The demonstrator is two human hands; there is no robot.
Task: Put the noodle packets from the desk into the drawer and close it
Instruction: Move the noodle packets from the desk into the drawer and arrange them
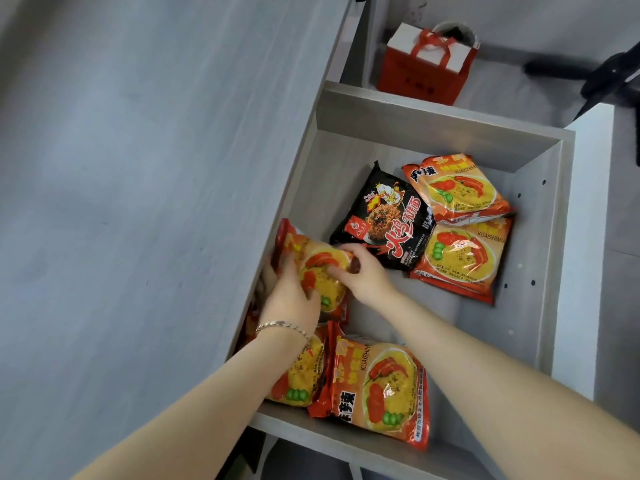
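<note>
The orange noodle packet [317,271] you're holding sits at the open drawer [429,116]'s left edge beside the black noodle packet [384,223]; it looks light, crinkly, slick, with brittle contents, so grip the sealed edges, not the middle. Your left hand [291,296] clamps its near side, your right hand [360,271] pinches its far edge, both forearms reaching in.

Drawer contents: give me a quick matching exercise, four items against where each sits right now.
Items:
1. black noodle packet
2. orange packet in both hands
3. red gift bag
4. bracelet

Places:
A. on the floor beyond the drawer
B. on the left wrist
C. at the drawer's left edge, next to the desk
D. lying in the middle of the drawer

Pairs: 1-D, 2-C, 3-A, 4-B
</note>
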